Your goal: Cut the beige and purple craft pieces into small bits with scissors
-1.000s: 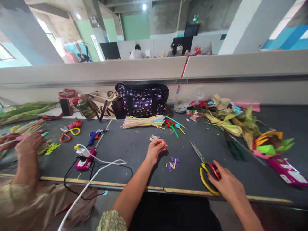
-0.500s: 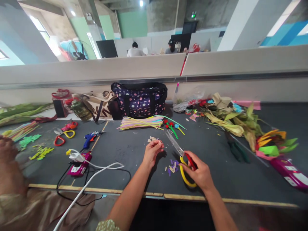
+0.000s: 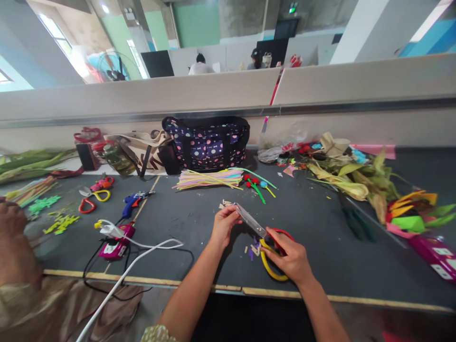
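My right hand (image 3: pixel 290 259) grips scissors (image 3: pixel 254 222) with one red and one yellow handle loop. Their blades point up and left, with the tips right at the fingers of my left hand (image 3: pixel 225 225). Those left fingers are pinched together; whatever they hold is too small to make out. Beneath the scissors lie small purple and beige cut pieces (image 3: pixel 253 250). More beige bits (image 3: pixel 224 204) rest just beyond my left hand. Farther back is a bundle of pastel pipe cleaners (image 3: pixel 210 178), with red-tipped green stems (image 3: pixel 257 188) at its right.
A patterned bag (image 3: pixel 208 147) stands at the back. To the left are a blue glue gun (image 3: pixel 133 204), a second pair of scissors (image 3: pixel 93 195), a magenta power block (image 3: pixel 116 244) with cables, and another person's hand (image 3: pixel 16 228). Dried husks (image 3: pixel 356 185) and pliers (image 3: pixel 356 221) lie right.
The scissors have moved left and their blades have come together, tips now reaching the left fingertips. My left hand stays nearly where it was, still pinched. The view has tilted slightly down.
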Available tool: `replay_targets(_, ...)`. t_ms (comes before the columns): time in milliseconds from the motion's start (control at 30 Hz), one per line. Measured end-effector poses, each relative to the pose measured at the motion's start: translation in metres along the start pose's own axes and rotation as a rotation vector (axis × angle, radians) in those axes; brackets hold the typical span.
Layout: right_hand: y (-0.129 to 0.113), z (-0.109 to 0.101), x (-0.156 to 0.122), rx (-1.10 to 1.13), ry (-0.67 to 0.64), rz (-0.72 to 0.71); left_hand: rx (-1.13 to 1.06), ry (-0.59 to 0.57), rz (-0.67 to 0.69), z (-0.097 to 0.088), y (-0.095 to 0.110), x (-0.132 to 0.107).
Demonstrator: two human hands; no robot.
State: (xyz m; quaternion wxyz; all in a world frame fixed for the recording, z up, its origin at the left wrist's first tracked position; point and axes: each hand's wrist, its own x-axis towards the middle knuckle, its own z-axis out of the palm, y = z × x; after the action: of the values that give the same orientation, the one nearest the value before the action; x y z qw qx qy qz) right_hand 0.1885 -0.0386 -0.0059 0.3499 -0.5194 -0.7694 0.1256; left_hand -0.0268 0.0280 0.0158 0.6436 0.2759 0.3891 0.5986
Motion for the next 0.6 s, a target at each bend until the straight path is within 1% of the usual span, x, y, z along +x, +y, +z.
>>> replay_targets(167,0.0032,0.0018,-0.0008,-0.007,-0.009,-0.023,-0.017,0.012,0.022,-0.0011,0.0008,0.0004)
replay_targets(300,0.0049,0.0021,-0.0004,-0.015,-0.023,-0.005,-0.021,0.032,0.016,-0.0020,0.0017,0.0010)
replay_targets(600,0.0074,0.0046,-0.0003,-0.026,-0.010,-0.028,-0.034,0.046,0.004,-0.0018,0.0019,0.0018)
